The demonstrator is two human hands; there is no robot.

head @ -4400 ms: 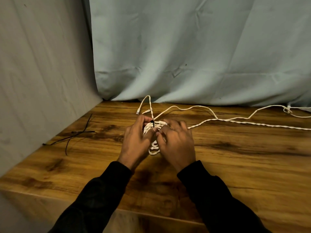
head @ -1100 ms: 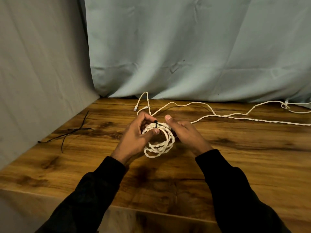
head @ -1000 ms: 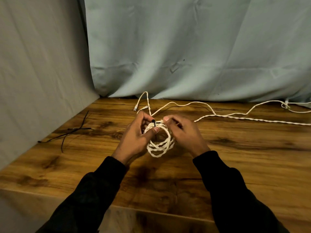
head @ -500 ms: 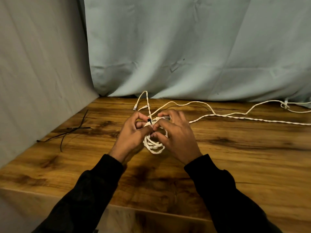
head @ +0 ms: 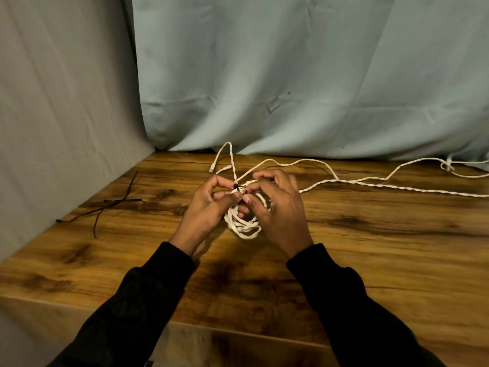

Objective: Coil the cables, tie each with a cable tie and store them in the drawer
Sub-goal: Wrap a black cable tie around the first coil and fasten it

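Head view: a coiled white cable (head: pixel 244 223) is held just above the wooden table (head: pixel 370 260), between the two hands. The left hand (head: pixel 205 207) pinches the top of the coil between its thumb and curled fingers, right where a black cable tie (head: pixel 236 187) wraps the loops. The right hand (head: pixel 277 210) curls round the coil's right side, thumb tip pressed near the tie and fingers bent over the top strands. The lower loops hang free below both thumbs. A second, loose white cable (head: pixel 383 185) trails from behind the hands across the table to the right edge, its plug ends lying just behind the left fingers. Spare black cable ties (head: pixel 111 205) lie crossed on the table well to the left, near the grey cloth wall (head: pixel 66 115).
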